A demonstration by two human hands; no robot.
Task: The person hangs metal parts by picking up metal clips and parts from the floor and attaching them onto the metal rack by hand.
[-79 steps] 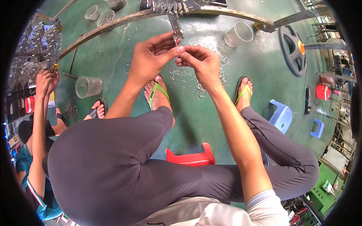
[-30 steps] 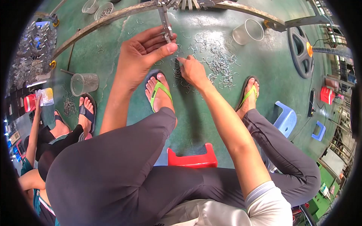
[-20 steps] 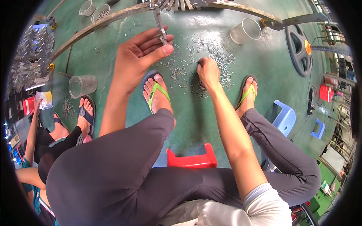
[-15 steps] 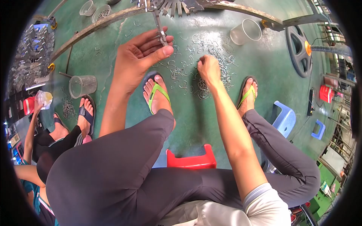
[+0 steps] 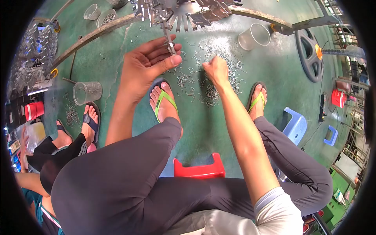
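My left hand point(image 5: 147, 68) has its thumb and fingers around the lower end of a narrow metal strip point(image 5: 167, 37). The strip hangs from a rack of metal parts point(image 5: 196, 15) at the top of the view. To its right, my right hand point(image 5: 217, 71) is closed, knuckles up, above a scattered pile of bent wire hooks point(image 5: 211, 96) on the floor. Whatever its fingers hold is hidden from me.
A clear plastic tub point(image 5: 254, 36) stands right of the hooks, near a black wheel point(image 5: 309, 55). A red stool point(image 5: 199, 170) and a blue stool point(image 5: 294, 125) are close to my legs. At left sits a co-worker point(image 5: 62, 150) beside another tub point(image 5: 87, 92).
The view has shifted slightly, showing more of the rack. My left hand still grips the strip and my right hand stays closed. The co-worker's hand and plastic bag have moved lower.
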